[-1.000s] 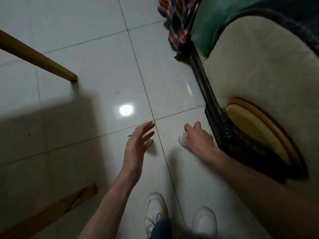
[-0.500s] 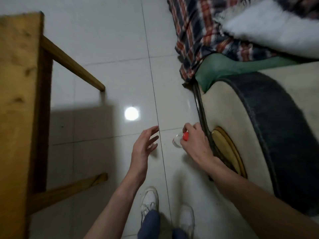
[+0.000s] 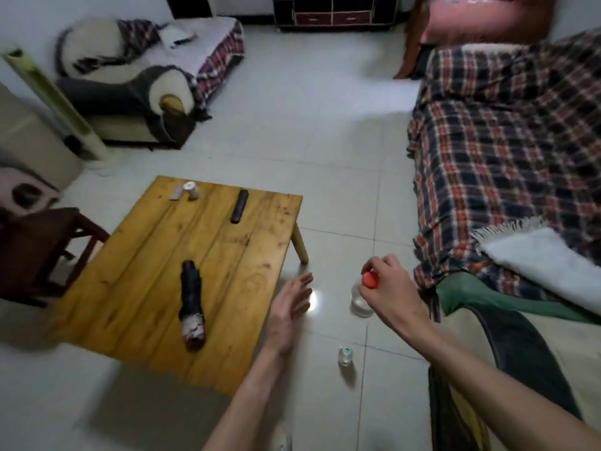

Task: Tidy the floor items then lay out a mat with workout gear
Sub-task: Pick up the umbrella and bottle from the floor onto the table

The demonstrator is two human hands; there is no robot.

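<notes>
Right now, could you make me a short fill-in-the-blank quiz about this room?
1. The bottle in the right hand has a ____ cap.
2. The folded umbrella lies on the ____.
3. The green-capped bottle stands on the ____.
4. The left hand holds ____.

Missing words: red; table; floor; nothing

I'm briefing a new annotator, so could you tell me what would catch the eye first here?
The right hand grips a clear bottle by its red cap, lifted beside the plaid-covered sofa. A second small bottle stands on the tile floor below it. Left of the hands, a folded black umbrella lies on the wooden table.
</notes>
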